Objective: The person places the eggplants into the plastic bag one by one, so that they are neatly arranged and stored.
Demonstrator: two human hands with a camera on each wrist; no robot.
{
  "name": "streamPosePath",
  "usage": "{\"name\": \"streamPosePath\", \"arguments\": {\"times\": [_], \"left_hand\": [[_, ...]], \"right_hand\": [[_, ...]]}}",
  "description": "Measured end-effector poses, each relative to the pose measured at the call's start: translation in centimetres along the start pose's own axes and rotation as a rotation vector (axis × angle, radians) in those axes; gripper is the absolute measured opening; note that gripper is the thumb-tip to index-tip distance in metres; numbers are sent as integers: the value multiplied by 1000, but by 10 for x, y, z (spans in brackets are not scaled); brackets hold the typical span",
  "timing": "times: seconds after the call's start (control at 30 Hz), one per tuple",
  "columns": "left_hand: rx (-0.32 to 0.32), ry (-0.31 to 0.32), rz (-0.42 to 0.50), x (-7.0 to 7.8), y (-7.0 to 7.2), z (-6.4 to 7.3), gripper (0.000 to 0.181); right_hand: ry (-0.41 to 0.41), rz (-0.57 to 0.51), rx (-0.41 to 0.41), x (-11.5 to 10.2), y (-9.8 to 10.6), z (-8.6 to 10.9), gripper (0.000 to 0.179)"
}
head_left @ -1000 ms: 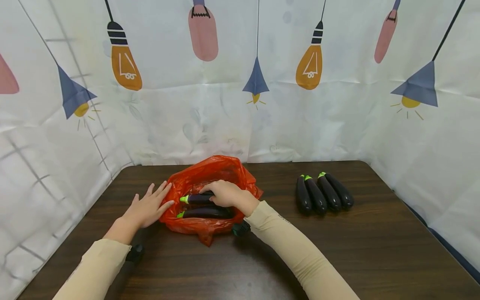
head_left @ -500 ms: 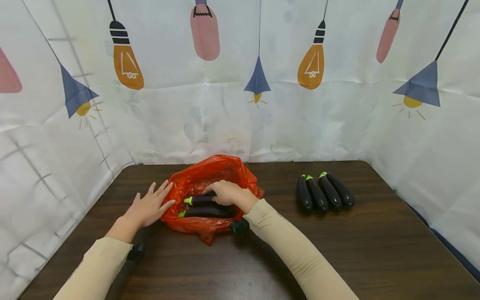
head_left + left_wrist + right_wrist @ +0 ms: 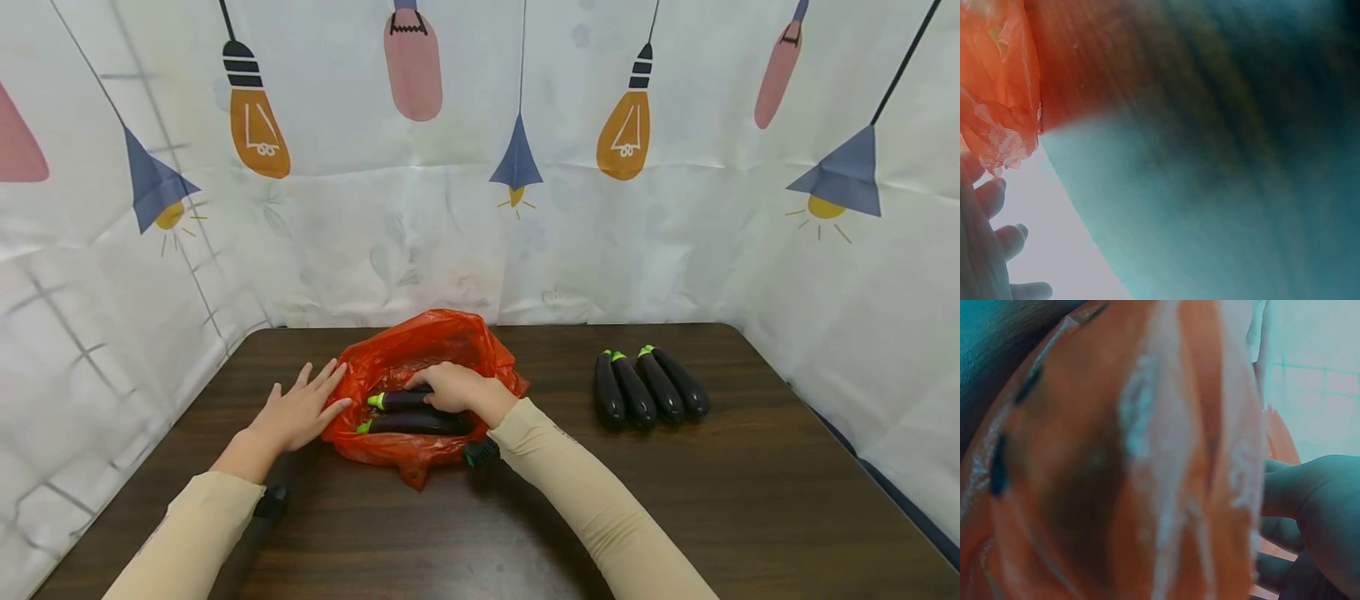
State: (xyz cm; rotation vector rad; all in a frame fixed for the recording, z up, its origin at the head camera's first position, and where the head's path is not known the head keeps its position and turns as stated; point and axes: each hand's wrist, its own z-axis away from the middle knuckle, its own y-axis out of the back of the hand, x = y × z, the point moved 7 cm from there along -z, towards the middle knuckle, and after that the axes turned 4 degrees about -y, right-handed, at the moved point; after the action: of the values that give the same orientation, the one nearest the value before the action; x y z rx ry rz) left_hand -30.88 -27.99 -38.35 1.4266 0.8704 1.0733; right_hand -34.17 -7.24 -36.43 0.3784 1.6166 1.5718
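Note:
A red plastic bag (image 3: 442,327) lies on the table with its mouth spread open. Inside it are two dark eggplants with green stem ends, side by side. My right hand (image 3: 456,388) reaches into the bag and grips the rear eggplant (image 3: 396,401), its thumb on the near side. The front eggplant (image 3: 414,424) lies closer to me, untouched. With fingers spread, my left hand (image 3: 292,417) rests against the bag's left edge. Thin bag plastic (image 3: 1179,437) fills much of the right wrist view and hides the held eggplant there. In the left wrist view, fingertips (image 3: 992,195) are right at the bag.
Several more eggplants (image 3: 651,387) lie in a row on the right of the dark wooden table (image 3: 750,500). A white curtain (image 3: 450,242) printed with lamps hangs behind the table and along both sides.
The held eggplant has shifted slightly to the right inside the bag since a second ago. Both hands keep nearly the same place, and the last half second shows almost no movement.

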Motion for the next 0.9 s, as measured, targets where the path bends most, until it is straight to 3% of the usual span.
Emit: {"name": "streamPosePath", "arguments": {"times": [0.4, 0.9], "left_hand": [[-3, -2, -3, 2, 1, 0, 79], [-5, -3, 1, 3, 2, -1, 79]], "right_hand": [[-14, -14, 3, 3, 0, 0, 39], [-20, -55, 35, 2, 20, 16, 41]]}}
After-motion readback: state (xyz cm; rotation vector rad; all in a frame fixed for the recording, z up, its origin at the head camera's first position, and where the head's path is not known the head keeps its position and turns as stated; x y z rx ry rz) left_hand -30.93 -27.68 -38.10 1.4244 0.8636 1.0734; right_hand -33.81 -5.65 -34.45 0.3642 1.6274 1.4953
